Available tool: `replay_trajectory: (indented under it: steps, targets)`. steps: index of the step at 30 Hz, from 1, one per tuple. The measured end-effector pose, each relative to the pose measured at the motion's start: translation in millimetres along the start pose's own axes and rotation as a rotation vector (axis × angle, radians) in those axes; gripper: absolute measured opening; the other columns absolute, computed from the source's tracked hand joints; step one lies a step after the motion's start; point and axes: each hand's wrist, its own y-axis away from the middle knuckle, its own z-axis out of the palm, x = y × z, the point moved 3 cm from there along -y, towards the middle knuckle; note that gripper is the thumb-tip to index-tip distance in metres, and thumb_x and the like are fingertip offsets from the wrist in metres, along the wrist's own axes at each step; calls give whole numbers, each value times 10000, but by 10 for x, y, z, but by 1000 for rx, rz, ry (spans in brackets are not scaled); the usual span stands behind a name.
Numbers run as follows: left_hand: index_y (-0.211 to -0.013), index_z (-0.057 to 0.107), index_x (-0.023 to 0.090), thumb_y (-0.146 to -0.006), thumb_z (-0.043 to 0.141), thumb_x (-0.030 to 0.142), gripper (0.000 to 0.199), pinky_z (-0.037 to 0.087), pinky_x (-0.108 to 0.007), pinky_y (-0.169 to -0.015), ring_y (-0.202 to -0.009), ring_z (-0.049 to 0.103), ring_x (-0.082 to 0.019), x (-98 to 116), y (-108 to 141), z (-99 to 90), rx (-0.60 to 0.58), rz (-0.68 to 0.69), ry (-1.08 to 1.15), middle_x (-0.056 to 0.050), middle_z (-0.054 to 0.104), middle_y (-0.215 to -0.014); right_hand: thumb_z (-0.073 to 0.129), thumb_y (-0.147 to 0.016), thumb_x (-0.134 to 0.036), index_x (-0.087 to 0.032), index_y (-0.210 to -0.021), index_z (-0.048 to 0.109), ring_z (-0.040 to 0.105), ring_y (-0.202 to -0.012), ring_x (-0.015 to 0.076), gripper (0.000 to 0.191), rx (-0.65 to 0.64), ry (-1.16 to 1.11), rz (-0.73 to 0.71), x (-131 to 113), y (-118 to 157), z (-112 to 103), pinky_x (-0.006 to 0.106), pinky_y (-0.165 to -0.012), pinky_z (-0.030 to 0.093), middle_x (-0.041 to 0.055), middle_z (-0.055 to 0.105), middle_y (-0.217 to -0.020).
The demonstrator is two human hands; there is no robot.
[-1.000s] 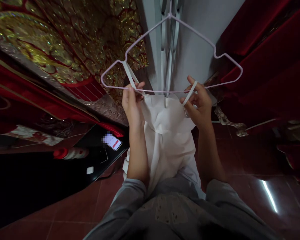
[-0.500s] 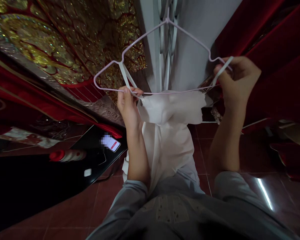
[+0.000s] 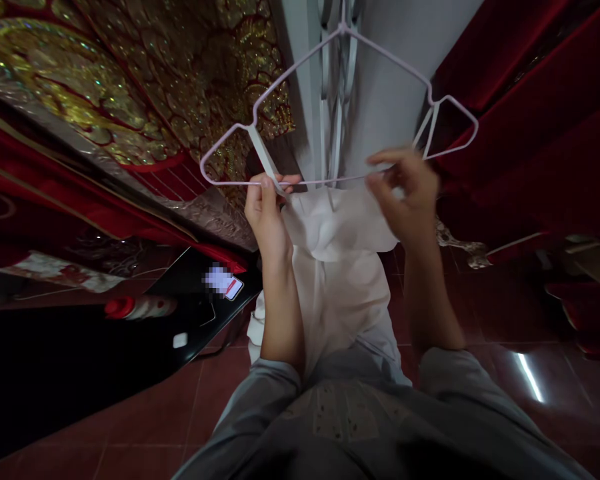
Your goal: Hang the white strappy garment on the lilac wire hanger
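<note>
A pale pink clothes hanger [image 3: 300, 63] hangs in front of me, its top running out of the frame. From it hangs a white strappy dress [image 3: 337, 287], one strap in each notch of the hanger. My left hand [image 3: 267, 203] is closed around the hanger's lower bar and the base of the left strap [image 3: 263, 153]. Beside the right strap [image 3: 427, 127], my right hand [image 3: 407, 190] hovers over the dress's upper edge, slightly blurred, its thumb and fingers apart with nothing visible between them. The dress's lower part drapes toward my body.
On the left, a black table [image 3: 80, 373] holds a phone [image 3: 233, 288], a red-capped bottle [image 3: 140, 307] and a small white case [image 3: 180, 340]. Gold sequined red fabric [image 3: 145, 87] hangs at upper left, red cloth [image 3: 535, 133] at right. Grey folding metalwork [image 3: 337, 113] stands behind the hanger.
My right hand has let go of the right strap, which now sits in the hanger's right notch, and has moved left and down. My left hand keeps its hold; the hanger has shifted slightly right.
</note>
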Motion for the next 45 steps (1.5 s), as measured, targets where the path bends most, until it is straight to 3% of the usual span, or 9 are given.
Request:
replay_trajectory:
  steps: [3,10,16,21,27,31,33,40,45]
  targets:
    - [-962,764,233,-1069,703,489,284,506,-327,-782,-838,689,-212,-5,76,-14,0,-40,-61,-81,798,-937,746,-985,-433,-315,-1134,778,529,-646,119,193,-190,39,143,-8,229,177,323,-572,514,44,734,-1164]
    - [-710,749,239,-986,703,734,569,426,-322,-596,-659,544,-197,408,-73,-338,-60,-54,-175,-70,689,-730,693,-1014,-525,-349,-1218,788,451,-621,102,285,-66,-13,163,165,360,177,320,-567,515,49,710,-1199]
    - [-1058,752,280,-1174,439,564,438,359,-331,-479,-608,421,-182,938,-568,-496,-54,-208,158,-28,819,-1212,690,-1008,-455,-340,-1184,804,466,-653,119,239,-79,-5,168,186,342,157,324,-579,519,49,710,-1174]
    - [-1051,770,266,-1128,556,367,249,250,-285,-468,-605,470,-122,573,-466,-594,291,-116,4,8,829,-1202,669,-1027,-478,-351,-1224,786,478,-652,124,262,-105,-7,174,165,369,195,338,-598,530,50,710,-1220]
    - [-952,749,203,-1039,688,457,275,114,-309,-452,-488,355,-98,139,-60,-98,-91,-216,42,-107,823,-1085,620,-1048,-540,-392,-1348,721,593,-745,152,350,-135,2,159,58,470,318,374,-677,587,50,713,-1350]
    - [-812,653,225,-1078,667,342,291,140,-326,-454,-444,315,-104,139,8,84,-101,-73,135,-48,759,-832,628,-1038,-566,-361,-1329,686,681,-1031,244,360,290,84,139,391,559,72,437,-824,625,98,698,-1371]
    - [-814,661,229,-1088,656,338,295,146,-327,-449,-441,296,-104,124,17,85,-88,-64,111,-41,747,-823,623,-1029,-603,-354,-1298,654,673,-894,221,368,455,46,210,660,582,-67,405,-712,602,84,719,-1235]
    - [-807,641,248,-1052,753,471,350,247,-310,-422,-461,320,-114,86,46,72,-11,-158,15,-34,715,-843,664,-1009,-654,-297,-885,715,535,-534,138,381,166,-100,300,780,352,-174,322,-482,445,-3,712,-766]
    - [-797,634,235,-1114,668,416,367,228,-293,-414,-446,322,-105,94,14,81,9,-137,-11,-29,713,-805,672,-1034,-581,-417,-1227,804,478,-493,129,286,128,-83,214,487,-4,-304,360,-432,416,13,834,-994]
